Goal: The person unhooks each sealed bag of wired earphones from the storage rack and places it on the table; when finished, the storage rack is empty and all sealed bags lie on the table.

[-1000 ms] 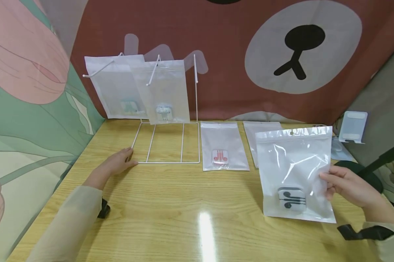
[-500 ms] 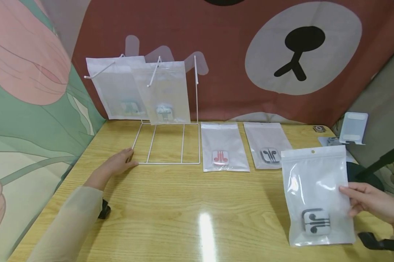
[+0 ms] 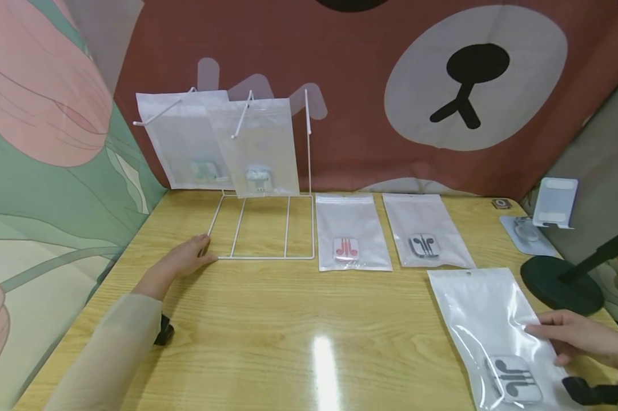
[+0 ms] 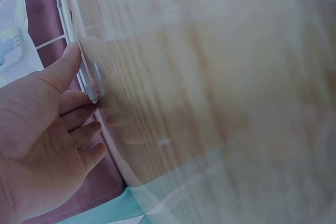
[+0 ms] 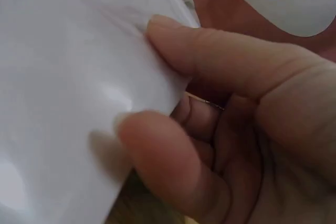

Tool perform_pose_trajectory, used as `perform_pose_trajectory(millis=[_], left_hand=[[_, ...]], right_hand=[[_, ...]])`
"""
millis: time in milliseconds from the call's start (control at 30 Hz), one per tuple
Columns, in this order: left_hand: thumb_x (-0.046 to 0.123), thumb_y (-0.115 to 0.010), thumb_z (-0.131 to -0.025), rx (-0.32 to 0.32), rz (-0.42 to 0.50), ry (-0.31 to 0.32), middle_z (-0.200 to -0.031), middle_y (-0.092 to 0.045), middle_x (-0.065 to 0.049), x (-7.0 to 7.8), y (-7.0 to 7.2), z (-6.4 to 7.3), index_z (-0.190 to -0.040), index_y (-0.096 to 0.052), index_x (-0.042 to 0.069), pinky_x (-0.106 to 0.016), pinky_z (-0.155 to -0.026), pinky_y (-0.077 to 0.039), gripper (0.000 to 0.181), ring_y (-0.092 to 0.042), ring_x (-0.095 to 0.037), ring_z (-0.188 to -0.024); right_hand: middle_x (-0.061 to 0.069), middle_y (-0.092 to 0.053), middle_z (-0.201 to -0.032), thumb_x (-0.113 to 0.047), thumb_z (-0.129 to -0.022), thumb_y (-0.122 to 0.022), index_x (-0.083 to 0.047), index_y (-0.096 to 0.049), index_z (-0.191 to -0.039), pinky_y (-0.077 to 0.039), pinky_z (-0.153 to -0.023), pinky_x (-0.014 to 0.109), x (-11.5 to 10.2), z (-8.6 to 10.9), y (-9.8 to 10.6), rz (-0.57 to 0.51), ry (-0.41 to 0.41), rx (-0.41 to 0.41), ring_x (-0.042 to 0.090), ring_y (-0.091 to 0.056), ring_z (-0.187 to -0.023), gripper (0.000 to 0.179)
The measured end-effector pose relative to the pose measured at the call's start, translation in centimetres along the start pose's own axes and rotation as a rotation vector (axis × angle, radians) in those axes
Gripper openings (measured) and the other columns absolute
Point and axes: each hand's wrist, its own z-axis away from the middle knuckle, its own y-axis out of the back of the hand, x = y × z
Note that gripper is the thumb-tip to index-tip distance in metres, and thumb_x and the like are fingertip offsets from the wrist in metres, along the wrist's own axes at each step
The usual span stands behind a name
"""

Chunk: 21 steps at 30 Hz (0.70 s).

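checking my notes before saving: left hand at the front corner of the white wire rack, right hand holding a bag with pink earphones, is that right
Not quite: the head view shows dark earphones in the bag that the right hand holds, not pink ones. The left hand is indeed at the front corner of the white wire rack.

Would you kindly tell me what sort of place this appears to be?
Probably a tabletop staged like a small shop display: a hook rack, flat earphone bags and a cartoon backdrop behind.
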Motion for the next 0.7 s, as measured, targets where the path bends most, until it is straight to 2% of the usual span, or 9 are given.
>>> perform_pose_trajectory(millis=[133, 300, 500, 700], left_hand=[[0.027, -0.053, -0.094, 0.007, -0.018, -0.003, -0.138, -0.021, -0.039, -0.11, -0.17, -0.08, -0.135, -0.025, -0.018, -0.057, -0.103, -0.018, 0.067, -0.019, -0.051, -0.127], [0.028, -0.053, -0.094, 0.023, -0.058, -0.012, -0.137, -0.023, -0.039, -0.20, -0.32, -0.26, -0.135, -0.027, -0.018, -0.057, -0.102, -0.021, 0.067, -0.022, -0.051, -0.126], [0.029, -0.053, -0.095, 0.014, -0.052, -0.003, -0.138, -0.022, -0.038, -0.09, -0.27, -0.21, -0.136, -0.026, -0.017, -0.057, -0.103, -0.020, 0.067, -0.021, -0.051, -0.126], [0.030, -0.052, -0.094, 0.007, -0.051, 0.002, -0.138, -0.022, -0.038, -0.08, -0.23, -0.15, -0.136, -0.026, -0.017, -0.057, -0.103, -0.020, 0.068, -0.021, -0.051, -0.127]], right_hand=[[0.000, -0.051, -0.065, -0.027, -0.096, -0.051, 0.001, -0.057, -0.089, -0.045, -0.052, 0.020, 0.39, -0.24, -0.11, 0.116, -0.059, 0.089, 0.012, -0.053, -0.053, 0.029], [-0.001, -0.049, -0.061, -0.034, -0.093, -0.055, -0.003, -0.055, -0.085, -0.046, -0.052, 0.021, 0.33, -0.58, -0.25, 0.180, -0.123, 0.171, 0.012, -0.053, -0.053, 0.032], [-0.001, -0.049, -0.060, -0.036, -0.090, -0.058, -0.005, -0.055, -0.080, -0.048, -0.052, 0.021, 0.16, -0.73, -0.22, 0.218, -0.148, 0.212, 0.012, -0.054, -0.053, 0.033], [0.000, -0.054, -0.058, -0.036, -0.090, -0.059, -0.005, -0.059, -0.079, -0.047, -0.049, 0.021, -0.23, -0.54, 0.07, 0.273, -0.174, 0.210, 0.010, -0.054, -0.049, 0.032]])
